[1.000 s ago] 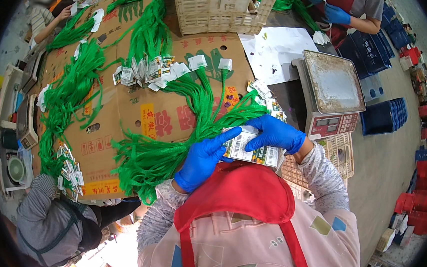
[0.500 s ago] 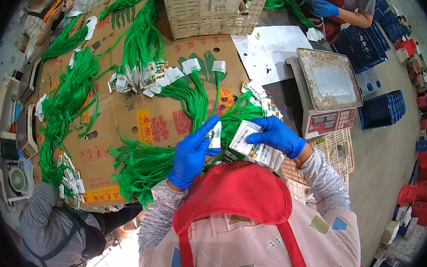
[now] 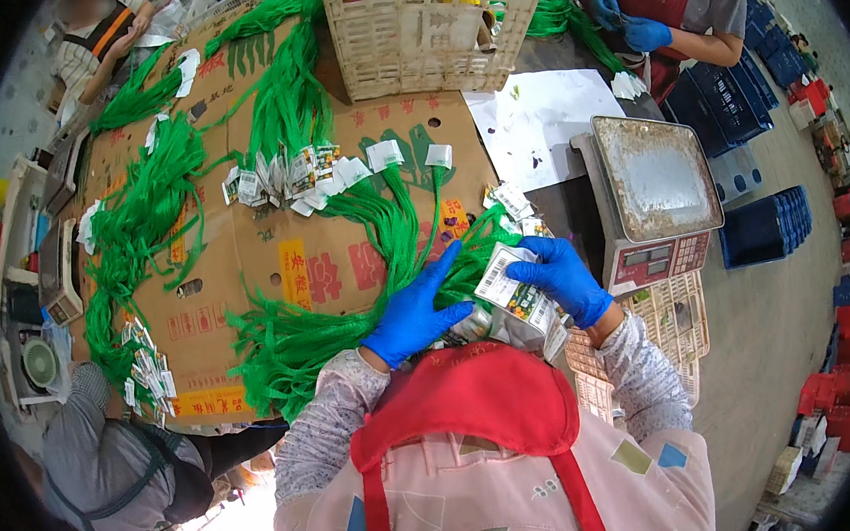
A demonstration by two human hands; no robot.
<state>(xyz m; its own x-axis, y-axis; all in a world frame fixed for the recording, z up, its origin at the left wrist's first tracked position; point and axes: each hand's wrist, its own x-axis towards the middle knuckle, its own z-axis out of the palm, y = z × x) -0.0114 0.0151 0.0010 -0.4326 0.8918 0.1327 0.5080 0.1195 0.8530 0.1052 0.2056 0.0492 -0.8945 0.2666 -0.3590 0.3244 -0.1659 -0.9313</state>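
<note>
A pale pink top [image 3: 524,502], printed with blue and olive patches [image 3: 632,453], shows around a rounded red apron bib [image 3: 466,407] with two red straps [image 3: 376,509], alongside mottled grey-white sleeves [image 3: 332,418] and blue gloves [image 3: 587,298] covering left hand [image 3: 401,319] and right hand [image 3: 561,277].

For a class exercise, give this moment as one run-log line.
Right hand: holds labels | left hand: open | green mesh: on cardboard

blue-gloved right hand [image 3: 563,283] in a pinch grip, thumb on top, left hand [image 3: 411,316] just left of that grip, thumb and index spread in kinda a wide V, sleeved left forearm [image 3: 329,413] slanting up from below-left, right forearm [image 3: 643,366] from below-right
</note>
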